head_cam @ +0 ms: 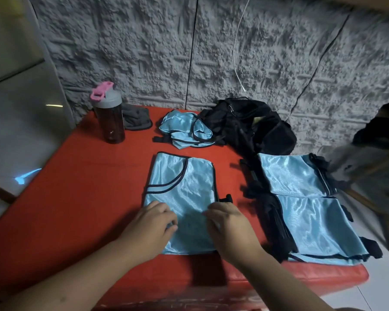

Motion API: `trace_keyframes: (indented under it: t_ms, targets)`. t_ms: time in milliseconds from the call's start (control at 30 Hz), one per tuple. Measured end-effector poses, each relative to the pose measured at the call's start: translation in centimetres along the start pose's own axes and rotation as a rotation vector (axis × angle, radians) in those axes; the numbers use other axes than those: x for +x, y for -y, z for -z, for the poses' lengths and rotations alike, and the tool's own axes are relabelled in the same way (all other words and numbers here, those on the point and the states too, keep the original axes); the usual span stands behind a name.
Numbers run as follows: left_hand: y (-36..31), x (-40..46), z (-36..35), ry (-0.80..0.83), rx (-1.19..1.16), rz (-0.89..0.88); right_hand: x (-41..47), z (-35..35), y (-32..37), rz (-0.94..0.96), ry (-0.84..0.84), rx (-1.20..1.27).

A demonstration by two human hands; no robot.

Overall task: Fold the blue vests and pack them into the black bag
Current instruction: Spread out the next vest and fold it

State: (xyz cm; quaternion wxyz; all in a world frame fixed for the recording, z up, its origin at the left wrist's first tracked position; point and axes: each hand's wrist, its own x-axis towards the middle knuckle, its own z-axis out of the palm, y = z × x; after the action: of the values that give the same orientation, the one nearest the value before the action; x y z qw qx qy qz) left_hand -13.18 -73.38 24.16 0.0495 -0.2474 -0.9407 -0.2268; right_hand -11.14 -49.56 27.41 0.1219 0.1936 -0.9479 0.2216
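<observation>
A shiny blue vest (182, 198) with black trim lies flat mid-bench (76, 198), long axis running away from the person, neckline at the far end, with left hand (154, 223) and right hand (228, 223) pinching its near fabric.

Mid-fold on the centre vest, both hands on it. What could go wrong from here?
1. The shiny blue satin vest looks slippery; the left hand and right hand could let the fold slide apart.
2. The folded blue vests stacked at the right reach the red table's edge and might slip off.
3. The crumpled blue vest by the black fabric bag could get packed unfolded.
</observation>
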Motion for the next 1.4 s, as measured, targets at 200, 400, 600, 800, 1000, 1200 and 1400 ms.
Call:
trace_keyframes:
  t_ms: [200, 400, 600, 800, 1000, 1200, 1400]
  targets:
    - [0.4, 1.1, -2.8, 0.105, 0.178, 0.064, 2.8, -5.2, 0.3, -0.091, 0.183, -0.111]
    - [0.2, 0.1, -4.3, 0.272, 0.331, 0.139, 0.9, -6.6, -1.4, -0.256, 0.385, -0.258]
    - [0.7, 0.6, -3.6, 0.197, 0.279, 0.399, 0.6, -6.4, -1.4, -0.261, 0.368, -0.244]
    - [2.5, 0.8, -2.7, 0.211, 0.296, 0.524, 0.6, -6.3, -1.4, -0.271, 0.369, -0.219]
    - [2.3, 2.9, -1.4, 0.23, 0.349, 0.432, 3.3, -5.7, -0.8, -0.326, 0.448, -0.267]
    - [2.0, 5.7, -2.2, 0.169, 0.245, 0.361, 8.4, -6.1, 0.0, -0.275, 0.309, -0.219]
    - [1.8, 5.7, -3.8, 0.198, 0.337, 0.347, 9.7, -8.8, -2.0, -0.326, 0.311, -0.207]
